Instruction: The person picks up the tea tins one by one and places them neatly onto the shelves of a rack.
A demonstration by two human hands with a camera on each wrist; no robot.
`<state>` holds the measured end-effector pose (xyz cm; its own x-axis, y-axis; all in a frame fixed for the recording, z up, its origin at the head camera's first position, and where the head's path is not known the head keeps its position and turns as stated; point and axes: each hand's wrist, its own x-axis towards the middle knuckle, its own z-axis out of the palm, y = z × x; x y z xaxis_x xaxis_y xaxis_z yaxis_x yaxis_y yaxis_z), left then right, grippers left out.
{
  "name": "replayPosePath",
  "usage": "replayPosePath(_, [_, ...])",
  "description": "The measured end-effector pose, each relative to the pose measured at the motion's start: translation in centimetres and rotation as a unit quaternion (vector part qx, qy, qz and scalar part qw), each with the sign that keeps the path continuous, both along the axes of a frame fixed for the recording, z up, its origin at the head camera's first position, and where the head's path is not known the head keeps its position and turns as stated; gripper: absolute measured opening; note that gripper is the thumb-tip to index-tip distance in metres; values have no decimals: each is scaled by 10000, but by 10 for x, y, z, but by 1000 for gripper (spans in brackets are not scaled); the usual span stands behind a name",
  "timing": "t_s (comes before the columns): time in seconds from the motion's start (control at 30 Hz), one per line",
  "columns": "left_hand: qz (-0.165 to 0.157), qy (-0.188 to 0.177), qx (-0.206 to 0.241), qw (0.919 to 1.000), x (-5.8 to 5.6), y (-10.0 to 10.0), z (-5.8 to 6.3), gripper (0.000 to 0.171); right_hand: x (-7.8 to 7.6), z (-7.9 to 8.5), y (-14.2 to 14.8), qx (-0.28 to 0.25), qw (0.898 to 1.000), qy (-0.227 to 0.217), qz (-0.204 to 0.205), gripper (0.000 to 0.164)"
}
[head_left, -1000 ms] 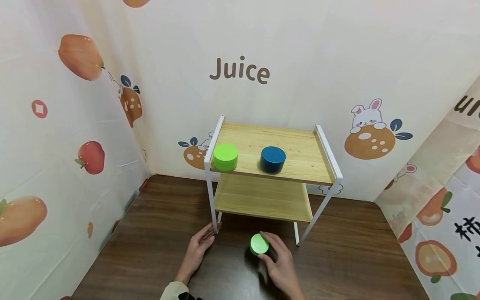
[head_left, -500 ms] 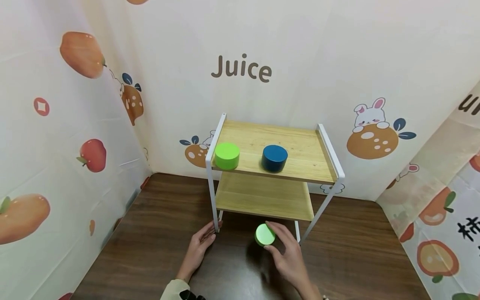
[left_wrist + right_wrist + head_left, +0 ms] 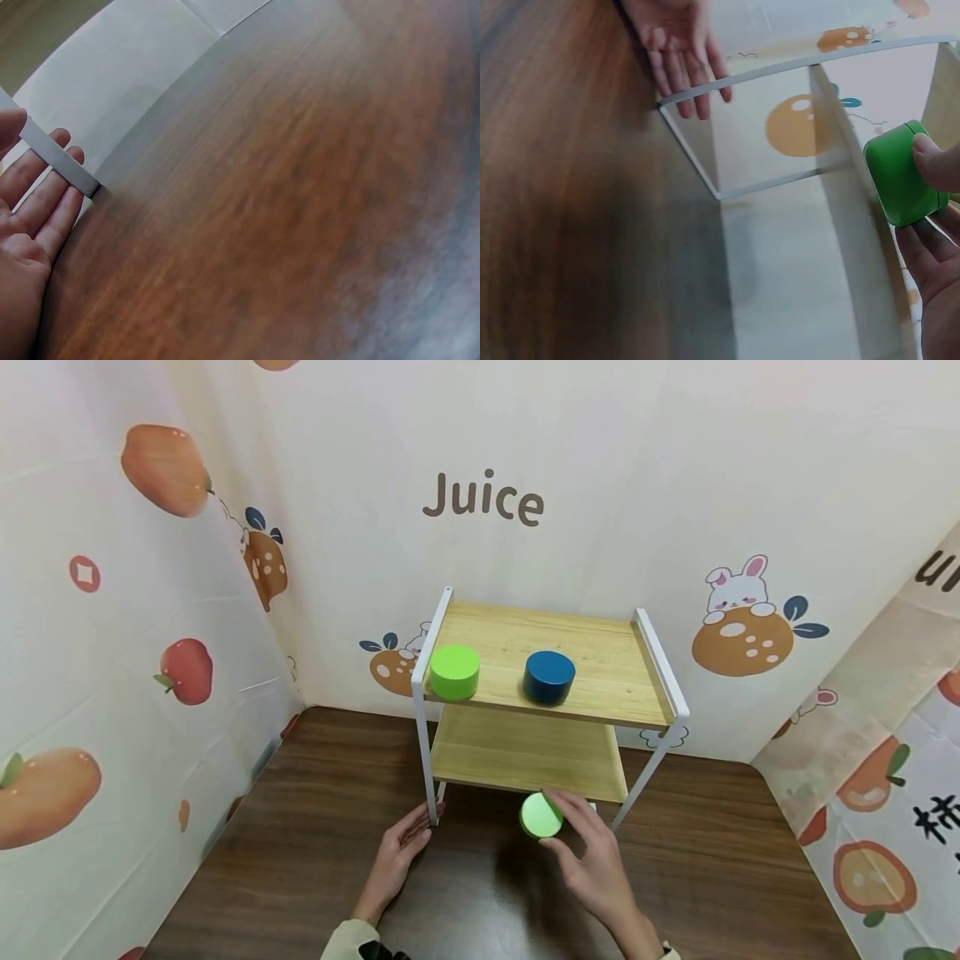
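My right hand (image 3: pixel 596 864) pinches a small round green tin (image 3: pixel 542 815) between thumb and fingers. The tin is held up off the table, just in front of the lower shelf, and a lid seam shows on it (image 3: pixel 900 176) in the right wrist view. At the left, my left hand (image 3: pixel 393 860) lies by the foot of the white front leg (image 3: pixel 426 760) of a two-tier wooden shelf (image 3: pixel 540 631). In the left wrist view its fingers (image 3: pixel 45 202) extend straight behind that leg. A bright green round tin (image 3: pixel 454 673) and a dark blue one (image 3: pixel 549 677) stand on the top shelf.
The bare lower shelf (image 3: pixel 525 747) sits between white metal side frames. Dark brown wood makes up the tabletop (image 3: pixel 315 827). Printed fabric (image 3: pixel 600 485) with fruit and rabbits hangs behind and at both sides, right up to the table's back edge.
My right hand has raised the green tin and carried it forward and slightly right, toward the lower shelf. The left hand stays by the shelf leg, and the tins on top have not moved.
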<state>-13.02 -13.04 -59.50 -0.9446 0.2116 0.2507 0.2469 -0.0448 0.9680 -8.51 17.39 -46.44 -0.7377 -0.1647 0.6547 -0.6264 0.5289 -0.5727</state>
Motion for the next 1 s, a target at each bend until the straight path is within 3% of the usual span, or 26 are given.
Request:
replayPosePath(0.3, [37,30,-20,10000,1,-1,0,46,-5,40,14,-110,9997,177,156,75])
replayPosePath(0.47, [50,-52,-13,10000,1,-1,1,47,-6,66,20,-149,9979,564,272,54])
replayPosePath(0.77, [96,-55,-68,9999,1,-2,-1,47,-13,107,32,-129,9899,1382,286,60])
replayPosePath(1.0, [5,30,-132,9999,0,-1,1,48,-17,129,37,19,9872,1592,-7,60])
